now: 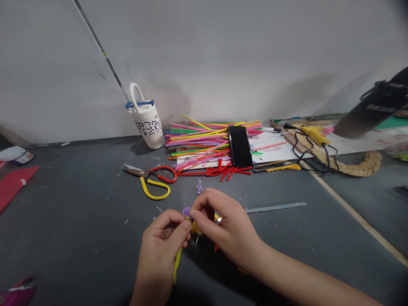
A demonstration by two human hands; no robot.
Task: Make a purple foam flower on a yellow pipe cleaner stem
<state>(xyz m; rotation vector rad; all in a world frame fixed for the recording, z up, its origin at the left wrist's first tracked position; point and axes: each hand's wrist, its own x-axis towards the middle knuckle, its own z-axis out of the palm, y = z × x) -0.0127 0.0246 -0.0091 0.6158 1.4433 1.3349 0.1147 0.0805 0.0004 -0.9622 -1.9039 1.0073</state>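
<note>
Both hands meet low in the middle of the view. My left hand (162,246) pinches a yellow pipe cleaner (177,265), whose tail hangs down below the fingers. At its top sits a small purple curled piece (186,211), and the fingertips of my right hand (229,225) are closed at its edge. Whether the right fingers grip the purple piece or the yellow stem is hidden. Behind the right hand something yellow-orange (196,227) shows in part. Small purple scraps (199,187) lie just beyond the fingers.
Scissors (149,176) with red and yellow handles lie ahead on the left. A white cup (148,127), a heap of coloured pipe cleaners (197,138) and a phone (240,146) are near the wall. Rightward are a yellow glue gun (315,135), a dark bottle (369,110) and a translucent glue stick (277,208).
</note>
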